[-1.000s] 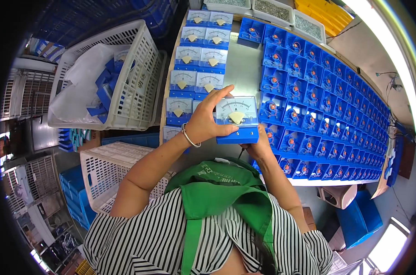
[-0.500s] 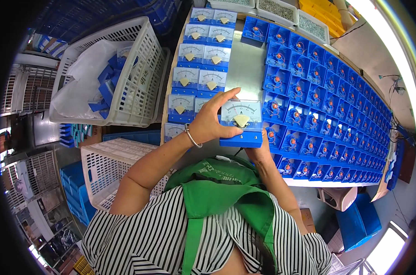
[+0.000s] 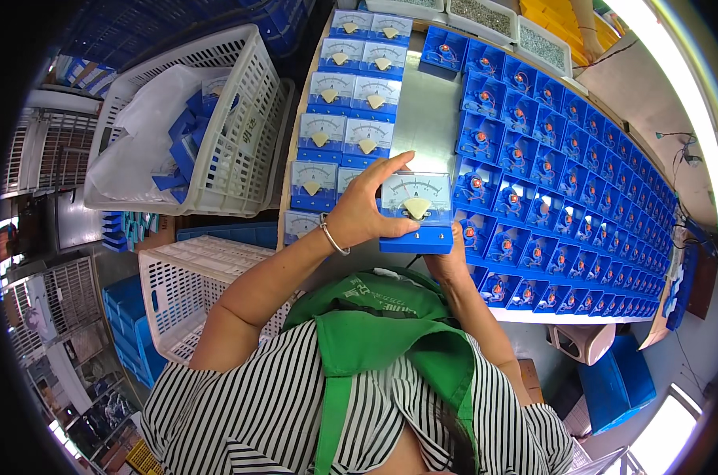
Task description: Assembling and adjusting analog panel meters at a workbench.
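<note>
Between both hands: blue panel meter (image 3: 416, 212), left hand (image 3: 364, 212) gripping, right hand (image 3: 451, 257) beneath.

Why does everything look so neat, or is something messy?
Mostly neat: finished meters and open blue cases sit in rows. Only the white basket looks jumbled, with blue parts heaped loosely on a plastic bag.

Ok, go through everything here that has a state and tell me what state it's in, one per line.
Blue panel meter: held in both hands above the bench, dial up.
Left hand: fingers gripping the meter's left side and top.
Right hand: under the meter, supporting it.
Finished meters: lying dial up in two columns.
Open blue housings: lying in rows, insides showing.
White basket: partly filled with blue parts.
</note>
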A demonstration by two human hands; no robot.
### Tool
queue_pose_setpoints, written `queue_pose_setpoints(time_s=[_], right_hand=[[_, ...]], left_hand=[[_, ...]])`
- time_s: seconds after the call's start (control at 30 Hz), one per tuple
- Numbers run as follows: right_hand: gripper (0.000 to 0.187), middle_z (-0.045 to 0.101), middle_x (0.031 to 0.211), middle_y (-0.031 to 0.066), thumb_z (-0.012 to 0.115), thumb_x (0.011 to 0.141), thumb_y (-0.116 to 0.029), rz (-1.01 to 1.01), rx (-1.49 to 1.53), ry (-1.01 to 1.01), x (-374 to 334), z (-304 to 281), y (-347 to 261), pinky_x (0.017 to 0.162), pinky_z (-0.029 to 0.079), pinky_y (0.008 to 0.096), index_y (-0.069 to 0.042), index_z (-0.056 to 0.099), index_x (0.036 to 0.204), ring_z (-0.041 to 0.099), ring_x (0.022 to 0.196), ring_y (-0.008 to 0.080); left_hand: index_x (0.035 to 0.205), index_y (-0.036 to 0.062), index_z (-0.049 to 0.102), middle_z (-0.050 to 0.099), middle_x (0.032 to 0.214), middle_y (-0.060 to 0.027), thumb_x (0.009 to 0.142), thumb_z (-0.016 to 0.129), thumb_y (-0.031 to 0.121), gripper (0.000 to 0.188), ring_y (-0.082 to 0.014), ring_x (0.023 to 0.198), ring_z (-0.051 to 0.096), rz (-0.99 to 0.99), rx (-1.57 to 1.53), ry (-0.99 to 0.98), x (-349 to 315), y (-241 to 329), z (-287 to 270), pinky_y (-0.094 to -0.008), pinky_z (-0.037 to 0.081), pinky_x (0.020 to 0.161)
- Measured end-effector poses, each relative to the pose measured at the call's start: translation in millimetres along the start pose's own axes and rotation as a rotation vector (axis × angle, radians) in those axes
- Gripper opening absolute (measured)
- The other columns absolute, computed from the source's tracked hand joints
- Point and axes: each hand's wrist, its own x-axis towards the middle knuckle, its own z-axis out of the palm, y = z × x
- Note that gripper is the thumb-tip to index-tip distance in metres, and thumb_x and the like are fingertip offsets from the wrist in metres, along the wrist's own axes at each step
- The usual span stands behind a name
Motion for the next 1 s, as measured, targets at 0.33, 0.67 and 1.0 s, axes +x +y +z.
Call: queue_pose_setpoints(time_s=[0.33, 0.67, 1.0], right_hand=[[0.013, 0.069, 0.087, 0.0037, 0.066, 0.084, -0.005, 0.09, -0.024, 0.057, 1, 3, -3, 0.063, 0.051, 0.023, -0.002, 0.068, 0.097, 0.063, 0.07, 0.0087], [0.012, 0.06, 0.067, 0.0005, 0.06, 0.089, -0.013, 0.307, -0.117, 0.104, 8, -11, -10, 0.039, 0.033, 0.019, -0.004, 0.063, 0.096, 0.048, 0.046, 0.0067], [0.025, 0.059, 0.063, 0.0066, 0.069, 0.085, -0.024, -0.138, -0.792, 0.029, 108, 4, -66, 0.049, 0.045, 0.0293, -0.002, 0.058, 0.078, 0.06, 0.054, 0.0184]], left_hand=[[0.142, 0.0054, 0.039, 0.05, 0.121, -0.0117, 0.061, 0.079, 0.026, 0.092, -0.0219, 0.115, 0.05, 0.021, 0.003, -0.002, -2, -4, -2, -0.032, 0.038, 0.101], [0.142, 0.0057, 0.038, 0.05, 0.122, -0.0121, 0.062, 0.08, 0.027, 0.092, -0.0228, 0.116, 0.049, 0.101, 0.023, 0.064, 0, -20, -3, -0.0332, 0.036, 0.103], [0.142, 0.0075, 0.037, 0.043, 0.137, -0.0174, 0.063, 0.081, 0.027, 0.092, -0.0342, 0.128, 0.041, 0.216, 0.631, 0.197, 11, -65, -25, -0.0402, 0.033, 0.108]])
